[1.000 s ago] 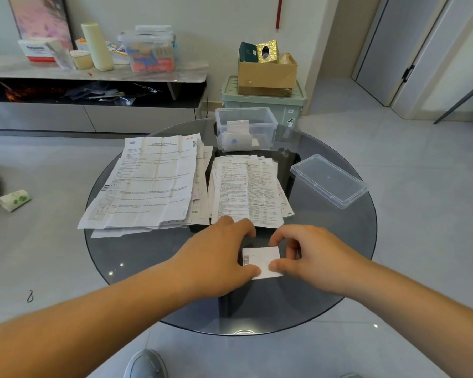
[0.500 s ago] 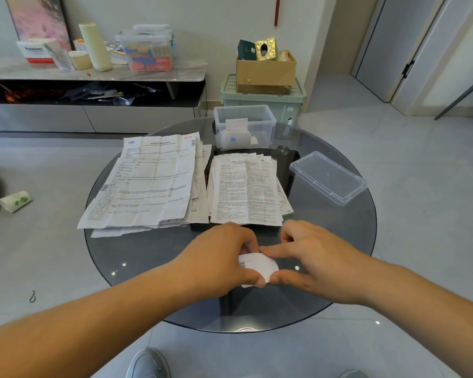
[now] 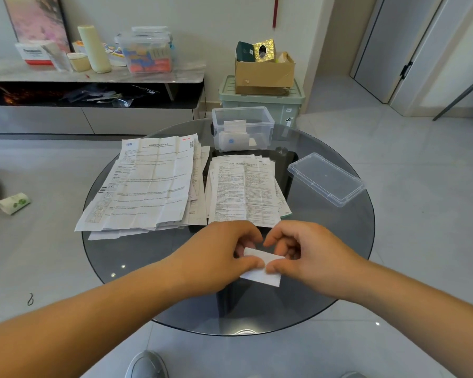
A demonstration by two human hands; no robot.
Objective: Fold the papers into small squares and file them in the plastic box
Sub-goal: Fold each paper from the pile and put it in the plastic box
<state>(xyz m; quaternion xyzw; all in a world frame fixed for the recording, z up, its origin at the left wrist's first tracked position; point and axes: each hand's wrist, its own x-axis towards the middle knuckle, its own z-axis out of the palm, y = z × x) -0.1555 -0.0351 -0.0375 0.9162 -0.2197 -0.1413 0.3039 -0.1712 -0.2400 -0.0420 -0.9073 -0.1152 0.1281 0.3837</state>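
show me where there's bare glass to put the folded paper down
Bare glass lies right of the right hand, before the lid, and left of the left hand, before the big paper stack. Crowded beyond: that stack, a smaller stack, the plastic box.

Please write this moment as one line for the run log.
step: folding | left hand: pinches folded paper | right hand: pinches same paper | plastic box: open, holds filed squares | lid: on table
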